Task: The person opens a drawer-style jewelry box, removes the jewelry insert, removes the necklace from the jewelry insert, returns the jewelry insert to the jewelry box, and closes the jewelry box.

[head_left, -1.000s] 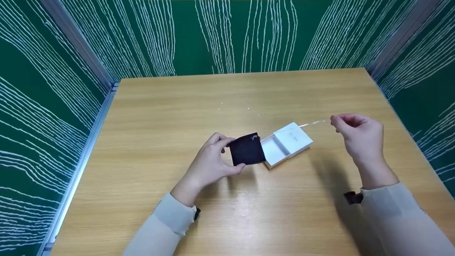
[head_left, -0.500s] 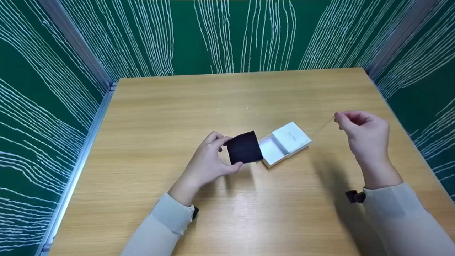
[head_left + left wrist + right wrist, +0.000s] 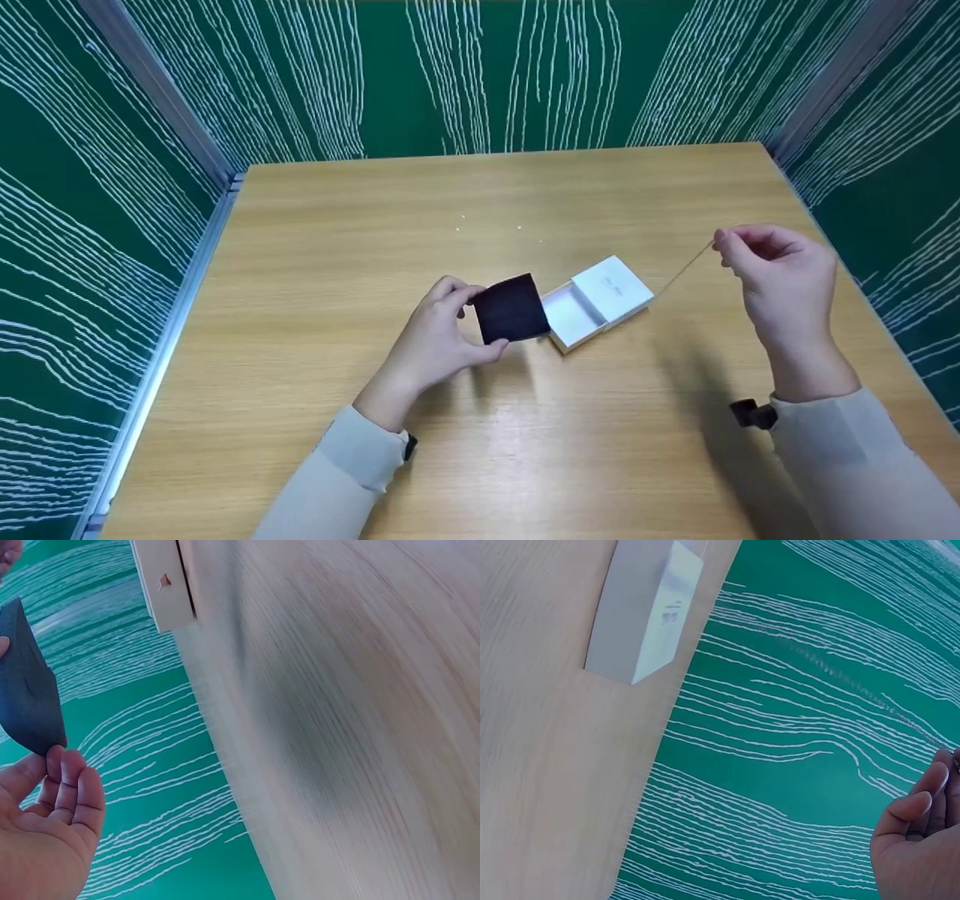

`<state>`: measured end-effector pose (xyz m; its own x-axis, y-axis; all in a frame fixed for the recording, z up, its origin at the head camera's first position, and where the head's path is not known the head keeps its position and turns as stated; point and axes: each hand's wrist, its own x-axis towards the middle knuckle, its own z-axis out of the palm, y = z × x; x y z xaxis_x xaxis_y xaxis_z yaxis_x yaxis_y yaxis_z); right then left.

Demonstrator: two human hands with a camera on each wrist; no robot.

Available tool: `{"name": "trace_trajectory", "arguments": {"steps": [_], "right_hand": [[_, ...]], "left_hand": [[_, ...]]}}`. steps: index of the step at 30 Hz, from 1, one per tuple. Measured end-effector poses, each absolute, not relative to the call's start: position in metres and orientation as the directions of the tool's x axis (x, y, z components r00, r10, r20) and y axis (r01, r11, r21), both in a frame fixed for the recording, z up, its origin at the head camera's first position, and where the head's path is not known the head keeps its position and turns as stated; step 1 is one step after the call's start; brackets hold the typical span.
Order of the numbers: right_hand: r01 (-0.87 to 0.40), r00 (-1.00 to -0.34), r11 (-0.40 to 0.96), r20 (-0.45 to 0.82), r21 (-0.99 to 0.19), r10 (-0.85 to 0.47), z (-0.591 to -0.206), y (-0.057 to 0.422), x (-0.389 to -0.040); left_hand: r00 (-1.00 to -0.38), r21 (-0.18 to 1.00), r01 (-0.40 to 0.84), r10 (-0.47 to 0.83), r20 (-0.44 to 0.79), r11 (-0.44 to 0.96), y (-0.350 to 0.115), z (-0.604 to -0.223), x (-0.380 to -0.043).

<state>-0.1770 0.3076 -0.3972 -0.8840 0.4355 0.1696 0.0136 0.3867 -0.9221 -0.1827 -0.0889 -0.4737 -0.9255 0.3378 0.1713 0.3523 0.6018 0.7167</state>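
My left hand (image 3: 431, 341) holds a thin black square pad (image 3: 512, 309) by its edges, thumb at the near side and fingers at the far side. The pad is tilted above the table and overlaps the corner of a white jewelry box (image 3: 613, 289). That box stands partly slid out, its pale inner tray (image 3: 577, 315) showing. Raised to the right, my right hand (image 3: 787, 292) pinches the end of a fine chain (image 3: 684, 268) between thumb and fingertips. The chain slants down from there toward the box's right corner. In the right wrist view the chain (image 3: 829, 669) looks blurred.
Several tiny pale specks (image 3: 519, 227) lie on the wooden table (image 3: 360, 225) beyond the box. Green walls (image 3: 397, 75) with white wavy lines enclose the table at the back and both sides, with grey posts (image 3: 817, 75) at the corners.
My right hand has moved up and to the right with the chain, which has come away from the pad's corner and now slants lower. The left hand and pad have hardly moved.
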Motion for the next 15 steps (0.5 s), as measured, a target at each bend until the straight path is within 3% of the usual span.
{"name": "trace_trajectory", "arguments": {"steps": [9, 15], "right_hand": [[-0.046, -0.87, 0.333, 0.202, -0.942, 0.451, -0.407, 0.312, -0.176], [0.003, -0.89, 0.297, 0.133, -0.955, 0.436, -0.416, 0.32, -0.173]], "left_hand": [[-0.934, 0.739, 0.328, 0.32, 0.16, 0.588, -0.091, -0.48, -0.184], [-0.936, 0.736, 0.323, 0.317, 0.155, 0.595, -0.093, -0.483, -0.184]]}}
